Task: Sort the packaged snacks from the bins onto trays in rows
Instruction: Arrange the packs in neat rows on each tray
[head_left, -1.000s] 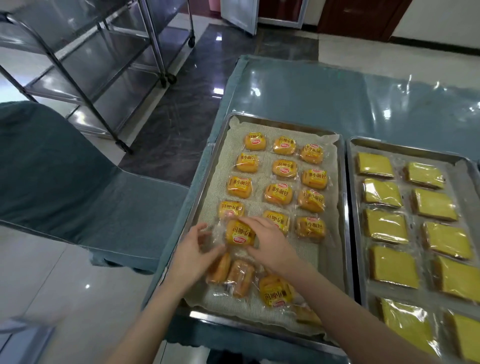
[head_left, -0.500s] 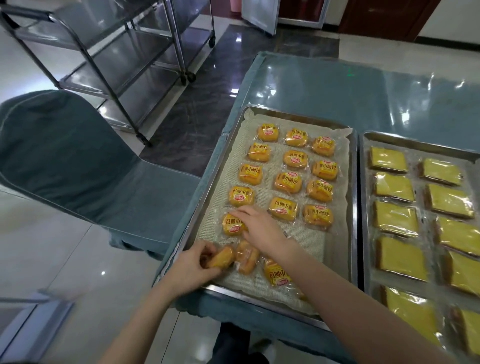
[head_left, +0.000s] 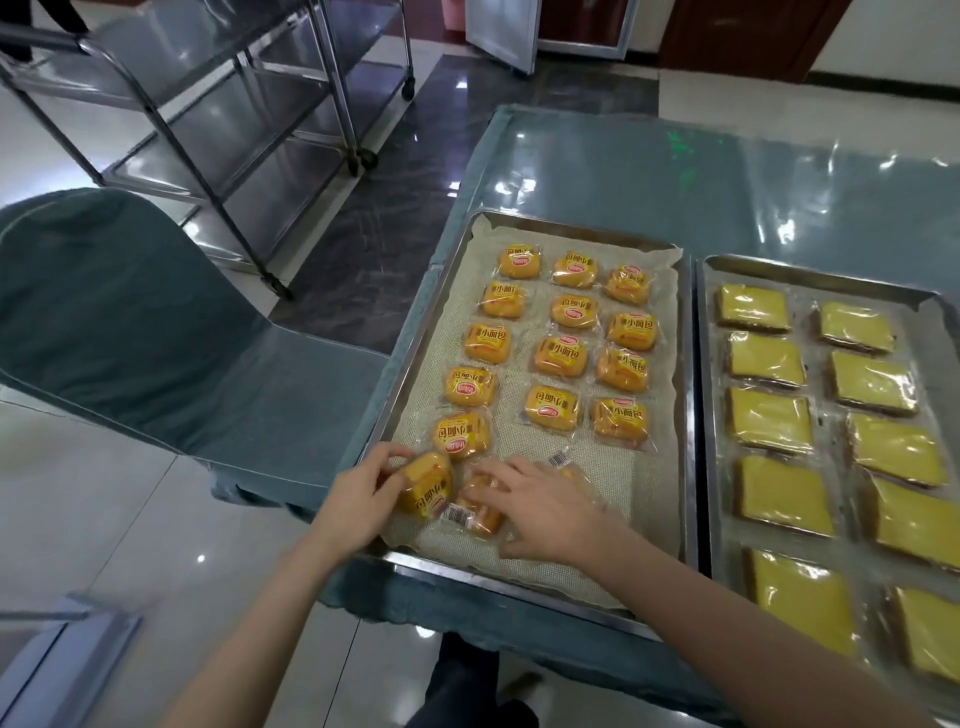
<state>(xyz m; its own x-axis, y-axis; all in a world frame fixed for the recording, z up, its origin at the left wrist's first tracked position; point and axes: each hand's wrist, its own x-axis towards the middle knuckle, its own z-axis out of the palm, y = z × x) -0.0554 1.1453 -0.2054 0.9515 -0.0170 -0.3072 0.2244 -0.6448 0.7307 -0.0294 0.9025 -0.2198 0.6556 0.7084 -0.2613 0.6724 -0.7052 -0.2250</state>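
Snack packets (head_left: 475, 512) lie loose under the right hand (head_left: 540, 514), whose fingers rest spread on them. The left hand (head_left: 363, 499) pinches one packet (head_left: 423, 483) beside the tray rim (head_left: 418, 340); a nudge could tip it overboard. Bare liner (head_left: 644, 499) right of that hand leaves room, with finished rows (head_left: 561, 353) beyond.

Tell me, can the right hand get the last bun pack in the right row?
Probably yes. The right hand rests on loose packs just in front of that bun pack, with only bare mat between them.
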